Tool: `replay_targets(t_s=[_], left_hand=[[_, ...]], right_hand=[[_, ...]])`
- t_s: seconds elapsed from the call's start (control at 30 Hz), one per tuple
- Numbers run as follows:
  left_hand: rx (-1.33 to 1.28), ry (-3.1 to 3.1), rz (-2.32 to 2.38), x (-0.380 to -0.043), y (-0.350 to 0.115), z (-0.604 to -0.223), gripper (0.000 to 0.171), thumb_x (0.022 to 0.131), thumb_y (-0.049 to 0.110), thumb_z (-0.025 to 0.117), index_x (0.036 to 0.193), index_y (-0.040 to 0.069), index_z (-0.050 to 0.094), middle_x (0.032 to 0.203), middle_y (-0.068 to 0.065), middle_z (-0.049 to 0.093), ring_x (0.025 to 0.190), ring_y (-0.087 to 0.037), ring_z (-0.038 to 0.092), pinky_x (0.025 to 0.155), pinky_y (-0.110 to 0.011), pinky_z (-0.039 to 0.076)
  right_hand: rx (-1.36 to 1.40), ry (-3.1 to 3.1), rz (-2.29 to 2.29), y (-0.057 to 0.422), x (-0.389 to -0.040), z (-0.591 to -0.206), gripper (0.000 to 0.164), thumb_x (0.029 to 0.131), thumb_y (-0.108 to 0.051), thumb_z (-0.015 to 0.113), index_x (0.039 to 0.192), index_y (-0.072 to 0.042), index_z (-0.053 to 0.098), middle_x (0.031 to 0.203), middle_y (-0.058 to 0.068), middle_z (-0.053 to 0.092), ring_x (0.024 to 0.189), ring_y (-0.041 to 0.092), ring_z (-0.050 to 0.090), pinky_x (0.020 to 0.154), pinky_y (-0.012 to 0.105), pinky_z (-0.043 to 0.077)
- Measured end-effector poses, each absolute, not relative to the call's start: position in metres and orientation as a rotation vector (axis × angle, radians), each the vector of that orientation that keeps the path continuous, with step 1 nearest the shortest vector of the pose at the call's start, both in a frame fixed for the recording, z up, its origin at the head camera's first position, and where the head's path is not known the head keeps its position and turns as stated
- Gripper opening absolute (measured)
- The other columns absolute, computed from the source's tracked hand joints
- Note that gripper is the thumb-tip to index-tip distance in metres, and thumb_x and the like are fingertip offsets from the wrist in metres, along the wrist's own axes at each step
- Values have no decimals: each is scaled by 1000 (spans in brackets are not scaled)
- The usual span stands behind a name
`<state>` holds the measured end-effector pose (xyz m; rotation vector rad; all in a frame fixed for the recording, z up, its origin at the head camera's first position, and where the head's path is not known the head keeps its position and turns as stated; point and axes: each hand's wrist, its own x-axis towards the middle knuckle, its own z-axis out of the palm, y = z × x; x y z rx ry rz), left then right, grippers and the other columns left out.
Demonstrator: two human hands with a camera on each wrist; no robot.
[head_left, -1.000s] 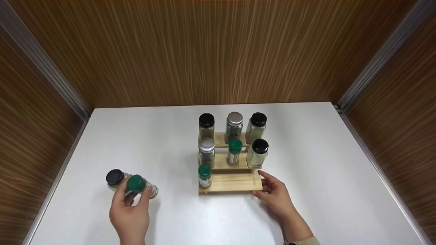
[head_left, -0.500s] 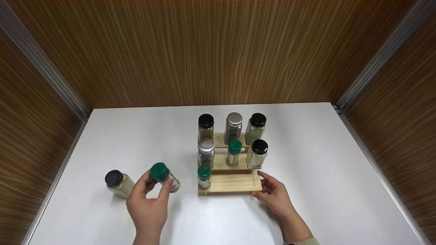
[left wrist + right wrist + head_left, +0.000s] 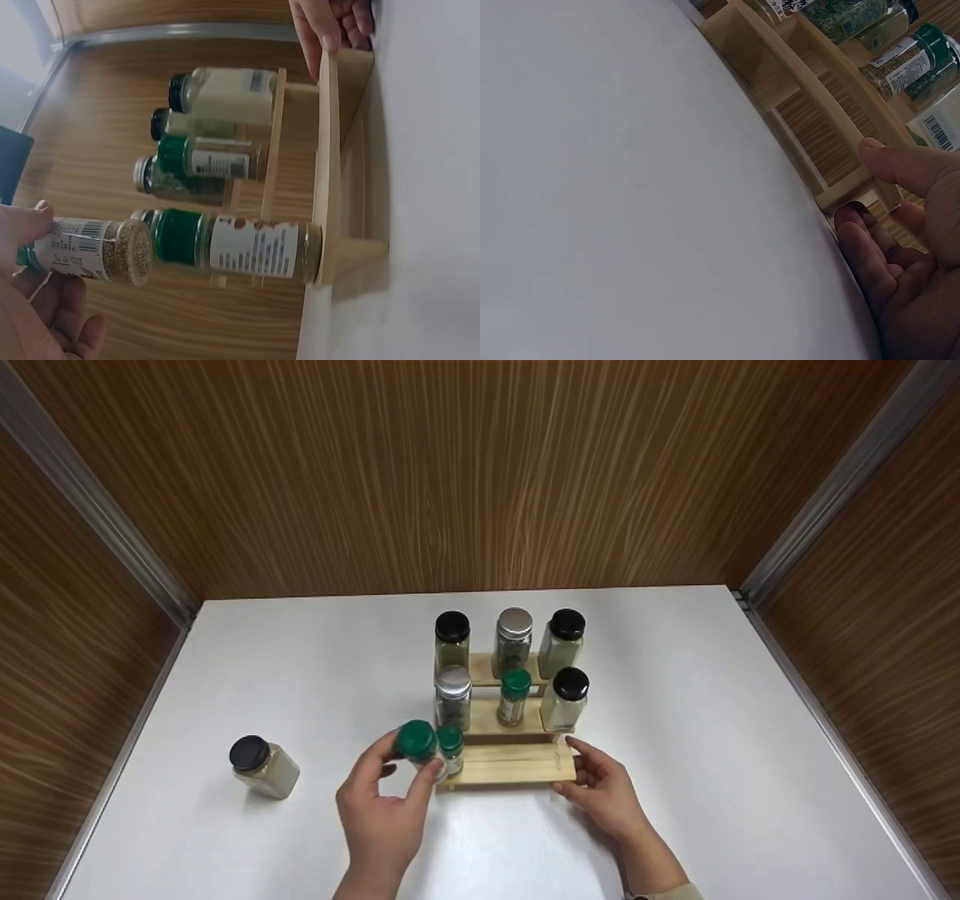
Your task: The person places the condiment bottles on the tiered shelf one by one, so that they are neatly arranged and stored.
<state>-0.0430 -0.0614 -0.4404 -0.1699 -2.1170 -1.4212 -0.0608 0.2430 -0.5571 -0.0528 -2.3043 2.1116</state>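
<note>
My left hand [image 3: 384, 814] pinches a green-capped spice jar [image 3: 94, 249] between thumb and fingers, in front of the left end of the wooden tiered rack [image 3: 517, 765]. In the left wrist view its jar holds brown grains behind a white label. Another green-capped jar [image 3: 255, 246] stands on the rack's lowest step at the left; the held jar overlaps it in the head view. My right hand [image 3: 604, 791] grips the right end of that lowest step, with the thumb [image 3: 889, 161] on its front edge and other fingers behind and below.
On the middle step stand a silver-capped jar [image 3: 454, 697], a green-capped jar [image 3: 514, 697] and a black-capped jar [image 3: 565, 701]. Three more jars line the top step. A black-capped jar [image 3: 270, 771] stands alone on the white table at left. Wood-grain panels [image 3: 465, 472] enclose the table.
My left hand has carried the green-capped spice jar rightward, away from the lone black-capped jar and up to the rack. My right hand has stayed on the rack's end.
</note>
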Motion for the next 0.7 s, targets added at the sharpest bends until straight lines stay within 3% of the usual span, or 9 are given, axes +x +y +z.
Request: replay_targets(t_s=[0.7], left_hand=[[-364, -2147, -1498, -44, -16, -441, 48, 79, 6, 94, 122, 6, 72, 110, -1, 76, 99, -17, 72, 72, -37, 61]], right_hand=[[-63, -2311, 2091, 243, -60, -557, 76, 79, 19, 80, 148, 16, 48, 106, 23, 69, 84, 17, 68, 73, 22, 57]])
